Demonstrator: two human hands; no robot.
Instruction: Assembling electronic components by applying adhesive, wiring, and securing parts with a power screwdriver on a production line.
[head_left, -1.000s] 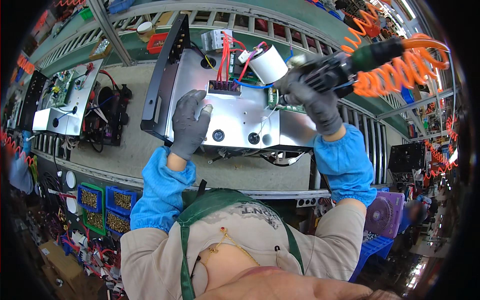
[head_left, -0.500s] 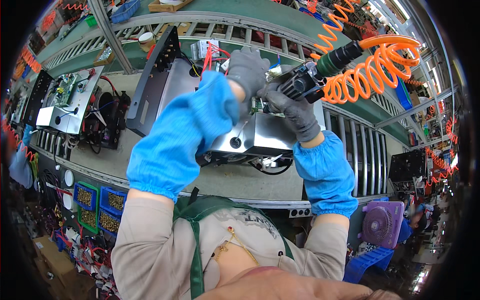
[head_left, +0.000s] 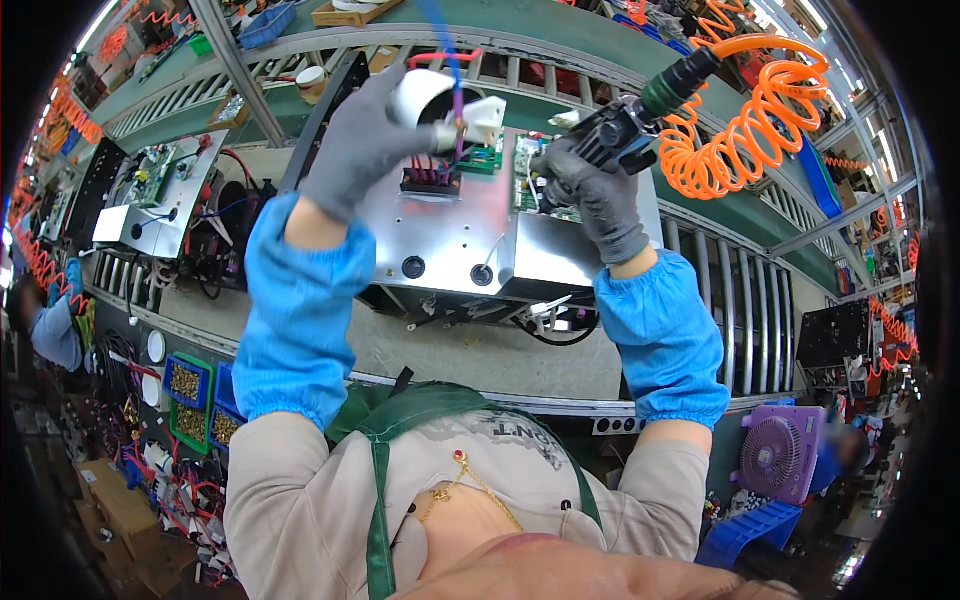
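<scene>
My left hand (head_left: 365,150), in a grey glove, is raised over the left part of a shiny metal chassis (head_left: 440,235). Its fingers curl round a blurred white round part (head_left: 420,97) with a dark middle, and a blue-purple wire (head_left: 458,110) runs past the thumb tip. My right hand (head_left: 598,195), also gloved, grips a black air screwdriver (head_left: 615,137) whose front end is down by a green circuit board (head_left: 530,170) on the chassis. Its rear joins an orange coiled hose (head_left: 785,115). A black terminal block (head_left: 430,183) with dark red wires sits beneath my left hand.
Left on the line stands another chassis with a circuit board (head_left: 150,180). Metal rollers (head_left: 735,300) run to the right. Blue and green bins of brass-coloured fasteners (head_left: 187,383) lie at lower left; a purple fan (head_left: 775,452) stands at lower right.
My left hand has moved left, away from the screwdriver, and now has the white part and wire in it. The right hand has shifted slightly right with the screwdriver.
</scene>
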